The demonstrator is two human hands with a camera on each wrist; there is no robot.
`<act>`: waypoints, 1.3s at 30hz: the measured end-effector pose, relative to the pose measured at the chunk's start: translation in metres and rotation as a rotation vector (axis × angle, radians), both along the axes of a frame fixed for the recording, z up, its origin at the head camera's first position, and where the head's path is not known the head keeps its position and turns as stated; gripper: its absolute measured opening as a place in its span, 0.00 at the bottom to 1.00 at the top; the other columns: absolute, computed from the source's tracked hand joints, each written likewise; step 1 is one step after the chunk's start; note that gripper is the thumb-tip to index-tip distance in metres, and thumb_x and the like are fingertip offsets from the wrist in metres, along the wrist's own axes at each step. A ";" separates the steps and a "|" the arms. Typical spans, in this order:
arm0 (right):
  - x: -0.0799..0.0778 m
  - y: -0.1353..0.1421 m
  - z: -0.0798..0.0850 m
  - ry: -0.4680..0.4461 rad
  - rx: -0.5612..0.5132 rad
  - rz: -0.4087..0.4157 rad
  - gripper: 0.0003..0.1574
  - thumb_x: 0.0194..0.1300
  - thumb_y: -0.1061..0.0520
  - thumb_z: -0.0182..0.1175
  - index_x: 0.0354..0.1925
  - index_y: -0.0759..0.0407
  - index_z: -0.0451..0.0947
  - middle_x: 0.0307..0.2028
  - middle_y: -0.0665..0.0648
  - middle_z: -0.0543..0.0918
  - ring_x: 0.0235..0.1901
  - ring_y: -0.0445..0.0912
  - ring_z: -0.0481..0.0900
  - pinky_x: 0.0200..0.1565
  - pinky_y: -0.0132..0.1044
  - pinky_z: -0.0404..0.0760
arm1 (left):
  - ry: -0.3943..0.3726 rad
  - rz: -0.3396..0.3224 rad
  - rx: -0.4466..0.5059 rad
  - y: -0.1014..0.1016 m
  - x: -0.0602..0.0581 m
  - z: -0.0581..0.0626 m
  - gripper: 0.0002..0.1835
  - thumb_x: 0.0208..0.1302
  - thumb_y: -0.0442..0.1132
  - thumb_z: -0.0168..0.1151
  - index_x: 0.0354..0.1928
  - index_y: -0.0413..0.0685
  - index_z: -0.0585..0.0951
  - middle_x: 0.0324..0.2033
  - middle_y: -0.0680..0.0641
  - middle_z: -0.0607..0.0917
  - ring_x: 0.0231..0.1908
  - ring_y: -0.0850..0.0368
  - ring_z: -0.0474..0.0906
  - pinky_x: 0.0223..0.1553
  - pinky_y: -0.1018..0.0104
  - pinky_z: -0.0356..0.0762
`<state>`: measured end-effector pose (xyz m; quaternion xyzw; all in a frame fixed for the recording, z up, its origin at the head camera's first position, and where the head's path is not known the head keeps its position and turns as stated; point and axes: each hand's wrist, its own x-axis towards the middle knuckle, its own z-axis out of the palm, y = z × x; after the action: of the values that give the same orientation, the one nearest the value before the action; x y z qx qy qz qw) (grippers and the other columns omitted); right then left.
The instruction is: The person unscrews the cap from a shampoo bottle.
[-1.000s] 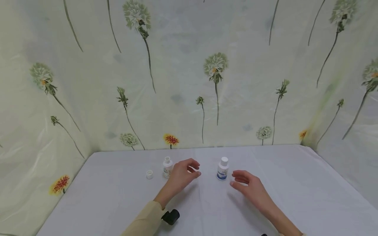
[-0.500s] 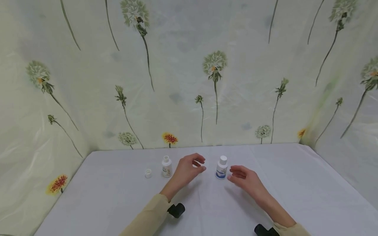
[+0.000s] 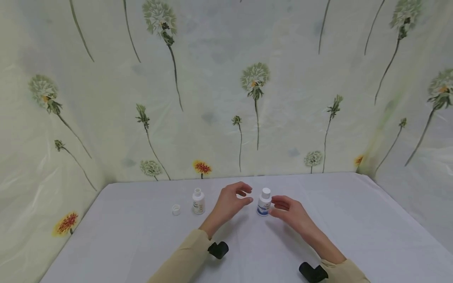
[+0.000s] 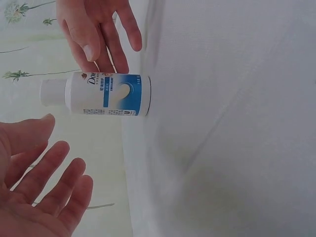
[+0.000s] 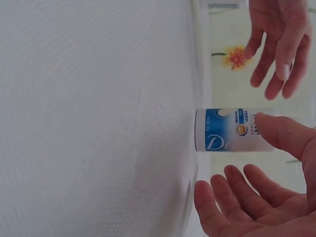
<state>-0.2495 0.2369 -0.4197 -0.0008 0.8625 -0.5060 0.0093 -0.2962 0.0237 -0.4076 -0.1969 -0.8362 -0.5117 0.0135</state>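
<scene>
A small white bottle with a blue label (image 3: 263, 206) and a white cap (image 3: 266, 192) stands upright on the table between my two hands. My right hand (image 3: 291, 214) is at its right side, fingers spread and loosely bent. In the right wrist view the thumb (image 5: 286, 136) overlaps the bottle, while the other fingers lie apart from it. To the left of the bottle hovers my left hand (image 3: 231, 200), a gap away. Its fingers (image 4: 54, 163) are relaxed with nothing between them and point toward the capped end.
Farther left stands a second white bottle (image 3: 199, 202), uncapped, its neck bare. A loose white cap (image 3: 176, 210) lies beside it. The table (image 3: 141, 243) has a white cloth and ends at a flower-print backdrop (image 3: 212, 86).
Both hands have come closer to the blue-labelled bottle, the left moving right and the right moving left. The bottles and loose cap have stayed in place on the table.
</scene>
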 end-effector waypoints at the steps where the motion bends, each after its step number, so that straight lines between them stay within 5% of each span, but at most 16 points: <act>1: 0.000 0.000 0.000 0.002 -0.002 -0.001 0.35 0.64 0.52 0.67 0.63 0.66 0.70 0.61 0.67 0.75 0.61 0.60 0.72 0.59 0.55 0.72 | -0.002 0.001 0.002 0.001 0.000 0.000 0.12 0.62 0.38 0.69 0.48 0.52 0.83 0.43 0.54 0.84 0.47 0.53 0.79 0.42 0.67 0.79; 19: -0.007 -0.004 -0.005 0.029 -0.041 0.010 0.33 0.63 0.56 0.67 0.62 0.67 0.70 0.57 0.66 0.78 0.58 0.60 0.76 0.57 0.52 0.75 | 0.015 -0.099 -0.017 0.019 -0.011 0.010 0.13 0.63 0.38 0.69 0.49 0.50 0.83 0.44 0.53 0.85 0.49 0.49 0.80 0.42 0.67 0.79; 39: -0.010 -0.012 -0.005 0.091 0.008 0.024 0.30 0.62 0.59 0.68 0.61 0.65 0.74 0.54 0.63 0.81 0.53 0.57 0.79 0.52 0.49 0.79 | -0.012 -0.123 0.004 0.034 -0.013 0.010 0.13 0.61 0.39 0.71 0.48 0.50 0.85 0.38 0.58 0.85 0.40 0.62 0.79 0.34 0.68 0.78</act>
<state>-0.2595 0.2251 -0.4244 -0.0342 0.8639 -0.5020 -0.0241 -0.3090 0.0573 -0.3976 -0.2447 -0.8216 -0.5144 -0.0226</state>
